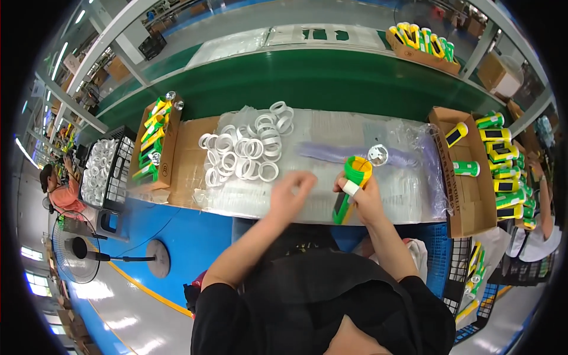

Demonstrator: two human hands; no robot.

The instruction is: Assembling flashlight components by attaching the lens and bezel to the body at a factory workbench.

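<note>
My right hand (368, 200) is wrapped round a green and yellow flashlight body (344, 204), tilted with its wide open end up. A white band (351, 187) shows at my fingers; whether it is worn or held is unclear. Just above that end lies a round silver reflector (377, 155), with a thin wire seeming to run from it to the body. My left hand (291, 192) hovers over the bench in front of a heap of white plastic rings (248, 145). Its fingers are bent and smeared by motion, so I cannot see whether they hold anything.
Boxes of green and yellow flashlight parts stand left (170, 145), right (473, 204) and far right on the shelf (449, 66). Purple plastic wrap (331, 152) lies across the bench. A black crate of rings (121, 168) and a fan (83, 248) stand left. Other people sit at both sides.
</note>
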